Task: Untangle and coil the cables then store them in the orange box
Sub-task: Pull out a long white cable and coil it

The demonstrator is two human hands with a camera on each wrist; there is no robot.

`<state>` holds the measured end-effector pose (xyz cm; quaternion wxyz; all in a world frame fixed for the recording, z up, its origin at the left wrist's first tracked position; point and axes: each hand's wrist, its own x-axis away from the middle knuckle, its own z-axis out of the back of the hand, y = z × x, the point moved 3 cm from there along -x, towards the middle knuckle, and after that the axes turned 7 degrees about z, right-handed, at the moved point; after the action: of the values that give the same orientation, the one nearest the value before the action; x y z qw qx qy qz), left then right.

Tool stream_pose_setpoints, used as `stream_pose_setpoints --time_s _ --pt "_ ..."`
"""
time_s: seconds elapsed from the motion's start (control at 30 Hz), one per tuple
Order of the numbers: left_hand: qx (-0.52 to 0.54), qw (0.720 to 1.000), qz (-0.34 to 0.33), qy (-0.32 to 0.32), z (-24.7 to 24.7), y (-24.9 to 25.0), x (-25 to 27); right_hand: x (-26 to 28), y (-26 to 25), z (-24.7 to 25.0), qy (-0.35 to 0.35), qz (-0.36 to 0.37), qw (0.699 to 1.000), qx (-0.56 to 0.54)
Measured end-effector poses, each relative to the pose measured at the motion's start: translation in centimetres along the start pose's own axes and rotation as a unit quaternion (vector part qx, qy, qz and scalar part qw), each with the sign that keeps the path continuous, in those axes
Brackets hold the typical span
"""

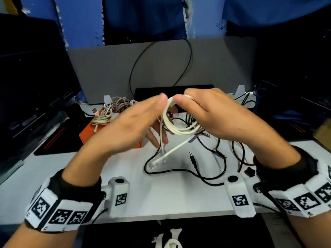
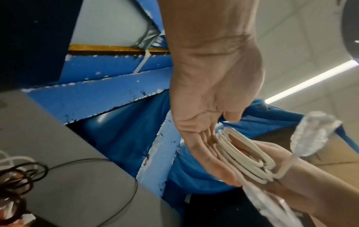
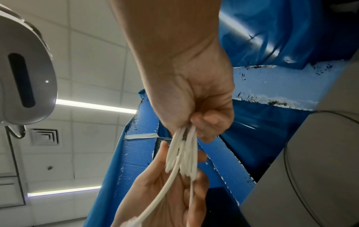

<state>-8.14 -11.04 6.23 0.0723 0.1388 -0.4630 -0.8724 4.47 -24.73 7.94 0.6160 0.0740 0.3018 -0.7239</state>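
Note:
A white cable coil (image 1: 172,126) hangs in the air above the desk. My right hand (image 1: 182,101) grips its top, fingers curled round the loops (image 3: 184,153). My left hand (image 1: 154,119) is beside the coil with its fingers straight, the palm (image 2: 204,138) touching the loops (image 2: 242,156). The coil's loose end dangles down to a clear plug (image 1: 157,161) near the desk. The orange box (image 1: 89,133) lies at the left behind my left hand, with beige coiled cables (image 1: 102,119) on it. Tangled black cables (image 1: 215,153) lie on the desk under my right hand.
A dark monitor (image 1: 32,77) stands at the left. A grey partition (image 1: 107,68) and a black device (image 1: 173,88) close the back. More pale cables (image 1: 121,102) sit behind the orange box. The white desk's front edge (image 1: 170,213) runs just beyond my wrists.

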Motion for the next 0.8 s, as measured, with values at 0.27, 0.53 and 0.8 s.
stream_pose_setpoints --time_s 0.27,0.53,0.8 --pt "-0.114 0.969 -0.101 0.194 -1.0 -0.4 -1.1 -0.6 -0.4 -1.5 0.181 0.002 0.97 -0.164" --pt "-0.044 0.942 -0.102 0.317 -2.9 -0.8 -1.1 -0.3 -1.1 -4.4 0.296 -0.04 0.886 -0.354" --pt "-0.005 0.979 -0.098 0.177 -1.7 -0.3 -1.3 -0.7 -0.3 -3.1 0.242 -0.032 0.901 -0.357"
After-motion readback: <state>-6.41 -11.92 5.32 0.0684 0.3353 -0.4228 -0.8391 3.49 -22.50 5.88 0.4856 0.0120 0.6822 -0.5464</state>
